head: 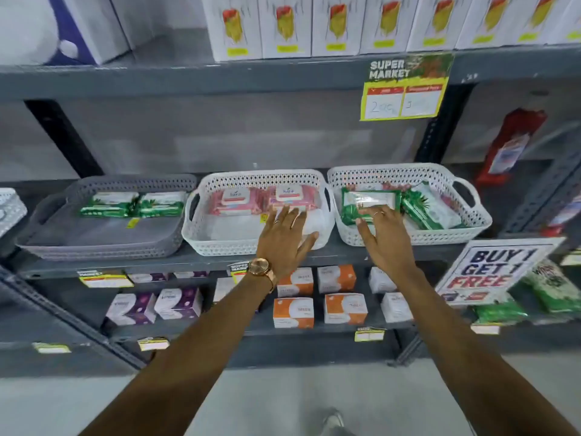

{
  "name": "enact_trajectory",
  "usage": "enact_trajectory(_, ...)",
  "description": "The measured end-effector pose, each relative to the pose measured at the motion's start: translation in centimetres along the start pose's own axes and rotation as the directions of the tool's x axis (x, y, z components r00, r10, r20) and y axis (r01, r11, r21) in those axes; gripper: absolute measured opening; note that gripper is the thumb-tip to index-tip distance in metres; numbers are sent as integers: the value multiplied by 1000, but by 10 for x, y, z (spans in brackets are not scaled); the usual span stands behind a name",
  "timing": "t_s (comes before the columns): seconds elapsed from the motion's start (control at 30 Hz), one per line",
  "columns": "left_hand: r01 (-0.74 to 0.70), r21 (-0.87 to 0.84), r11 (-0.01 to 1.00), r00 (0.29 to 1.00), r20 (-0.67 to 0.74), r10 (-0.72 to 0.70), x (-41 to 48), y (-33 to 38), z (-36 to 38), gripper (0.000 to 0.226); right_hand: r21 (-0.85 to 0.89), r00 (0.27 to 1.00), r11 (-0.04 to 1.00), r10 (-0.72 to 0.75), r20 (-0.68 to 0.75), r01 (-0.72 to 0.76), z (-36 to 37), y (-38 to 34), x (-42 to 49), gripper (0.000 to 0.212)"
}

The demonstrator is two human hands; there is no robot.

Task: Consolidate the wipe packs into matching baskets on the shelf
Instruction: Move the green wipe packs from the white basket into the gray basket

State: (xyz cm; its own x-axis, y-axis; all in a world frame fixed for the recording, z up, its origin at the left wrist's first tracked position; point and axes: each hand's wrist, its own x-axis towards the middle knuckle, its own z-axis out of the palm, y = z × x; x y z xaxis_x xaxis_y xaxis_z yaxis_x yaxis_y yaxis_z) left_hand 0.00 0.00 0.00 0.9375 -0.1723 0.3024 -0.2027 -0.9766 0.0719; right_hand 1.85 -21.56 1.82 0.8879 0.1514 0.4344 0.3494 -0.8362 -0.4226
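Observation:
Three baskets stand side by side on the middle shelf. The grey basket (47, 228) on the left holds two green wipe packs (129, 204). The middle white basket (226, 243) holds two pink wipe packs (239, 201). The right white basket (456, 234) holds green wipe packs (367, 199), with a bit of pink pack showing behind them. My left hand (284, 237) hovers with fingers spread over the front right of the middle basket. My right hand (382, 237) reaches into the right basket, its fingertips resting on a green pack, holding nothing.
The shelf above carries white boxes (286, 26) and a hanging price sign (405, 89). Below are orange boxes (294, 311) and purple boxes (179, 303). A "Buy 1 Get 1 Free" sign (490, 269) sticks out at the right. A red extinguisher (509, 146) stands behind the right upright.

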Motion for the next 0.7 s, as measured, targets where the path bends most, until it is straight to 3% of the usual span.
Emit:
enact_trajectory(0.13,61,25,998,996,57,-62,8,3,22,57,24,977,991,124,172,-130,4,21,26,30)
enact_trajectory(0.23,50,69,996,997,-65,-45,12,4,30,57,13,937,979,191,292,-204,9,41,55,38)
enact_trajectory(0.3,66,71,995,989,-135,-56,10,3,30,58,-22,896,973,222,384,-231,13,50,72,59)
enact_trajectory(0.43,82,72,994,972,-225,-64,13,3,36,57,-250,884,968,140,446,-27,24,65,104,101)
enact_trajectory(0.53,74,51,996,963,-262,-58,15,3,41,53,-347,884,930,58,463,120,31,71,116,107)
enact_trajectory(0.7,62,62,996,952,-304,-40,17,1,47,52,-395,863,904,62,502,165,40,81,117,112)
